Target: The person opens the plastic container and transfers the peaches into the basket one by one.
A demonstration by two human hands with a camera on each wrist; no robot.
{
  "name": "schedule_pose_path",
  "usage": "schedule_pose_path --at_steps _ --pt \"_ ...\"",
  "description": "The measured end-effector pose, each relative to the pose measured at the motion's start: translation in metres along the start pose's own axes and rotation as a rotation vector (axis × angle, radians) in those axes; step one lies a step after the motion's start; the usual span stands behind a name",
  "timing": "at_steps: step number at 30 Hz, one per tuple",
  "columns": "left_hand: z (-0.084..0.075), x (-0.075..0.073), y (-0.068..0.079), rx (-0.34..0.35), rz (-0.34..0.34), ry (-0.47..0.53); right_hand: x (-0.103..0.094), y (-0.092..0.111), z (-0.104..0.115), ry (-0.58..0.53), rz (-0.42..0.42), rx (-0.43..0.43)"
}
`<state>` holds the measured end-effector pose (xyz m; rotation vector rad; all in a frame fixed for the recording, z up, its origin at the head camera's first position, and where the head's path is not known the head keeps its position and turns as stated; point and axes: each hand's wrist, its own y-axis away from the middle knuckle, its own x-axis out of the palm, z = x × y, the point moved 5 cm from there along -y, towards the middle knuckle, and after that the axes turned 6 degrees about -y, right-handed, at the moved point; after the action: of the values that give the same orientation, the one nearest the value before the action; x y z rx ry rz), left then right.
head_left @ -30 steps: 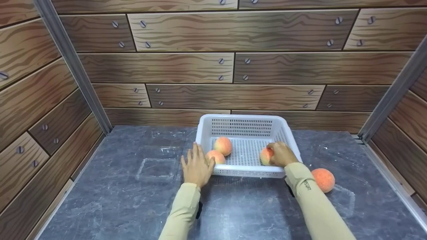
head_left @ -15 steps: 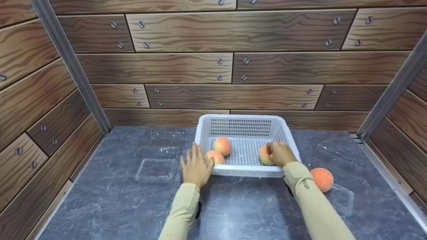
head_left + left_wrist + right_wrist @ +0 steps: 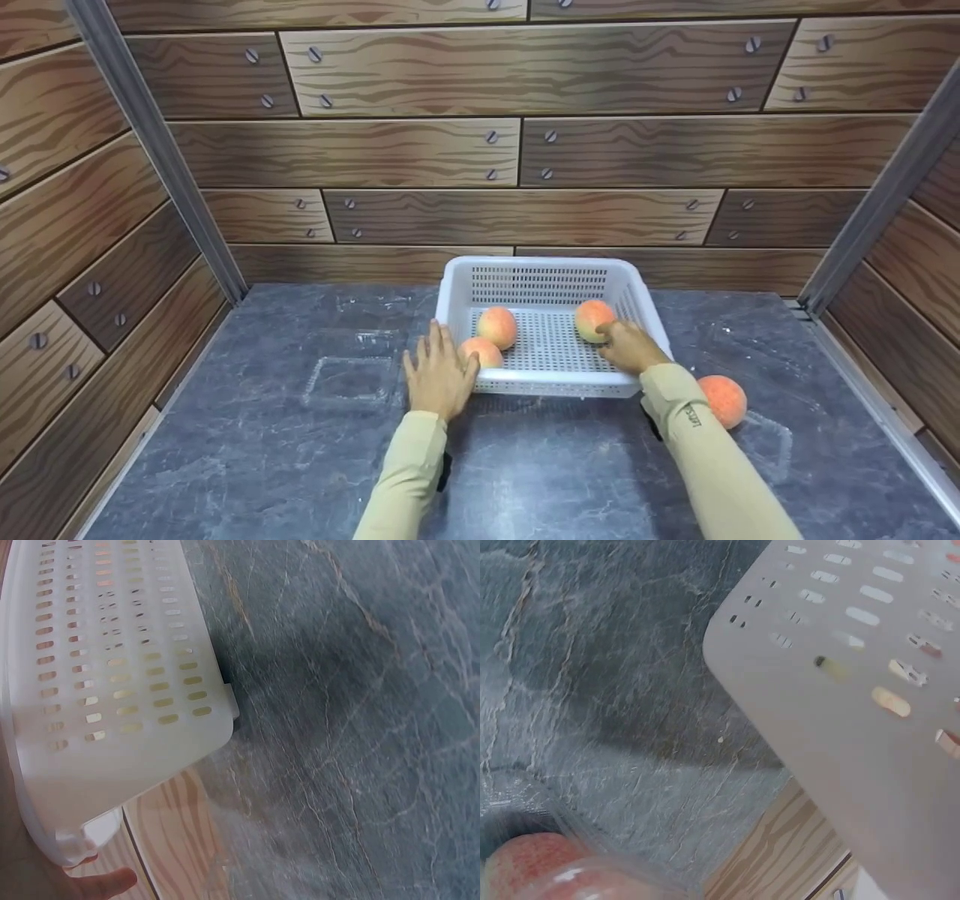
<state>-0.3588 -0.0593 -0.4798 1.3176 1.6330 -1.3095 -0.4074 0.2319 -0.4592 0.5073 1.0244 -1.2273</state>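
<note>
- The forearms are covered by a pale left sleeve [image 3: 401, 480] and right sleeve [image 3: 724, 469], and a dark band is worn at each wrist.
- On the table [image 3: 555, 480], dark and marble-patterned, a loose peach [image 3: 725, 401] is partly hidden by the right sleeve; in the right wrist view it is partly covered by clear plastic [image 3: 604, 881].
- The left hand [image 3: 440, 375] is laid against the near left corner of the basket [image 3: 555, 378], fingers extended and spread; nothing is grasped by it.
- The right hand [image 3: 628, 346] is held over the basket's near right part, fingers loosely bent and not closed round anything.
- The right-hand peach [image 3: 592, 318] is touched by its fingertips at the near right side and is borne by the basket floor.
- The front left peach [image 3: 481, 351] is placed just inside the near left corner, its lower part hidden by the rim.
- The rear left peach [image 3: 496, 328] is set just behind it; whether the two are touching cannot be told.
- Clear plastic containers [image 3: 349, 380] are spread left of the basket.
- The table is backed by a wood-print wall [image 3: 525, 154].
</note>
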Motion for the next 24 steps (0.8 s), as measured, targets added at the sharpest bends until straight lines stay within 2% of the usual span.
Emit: schedule_pose_path --at_steps 7,24 --pt "0.000 -0.001 0.000 -0.003 0.003 -0.010 -0.004 0.000 0.001 -0.017 0.047 0.019" --pt "-0.001 -0.002 0.001 0.005 0.000 -0.007 -0.015 0.008 0.004 -0.024 0.006 0.008"
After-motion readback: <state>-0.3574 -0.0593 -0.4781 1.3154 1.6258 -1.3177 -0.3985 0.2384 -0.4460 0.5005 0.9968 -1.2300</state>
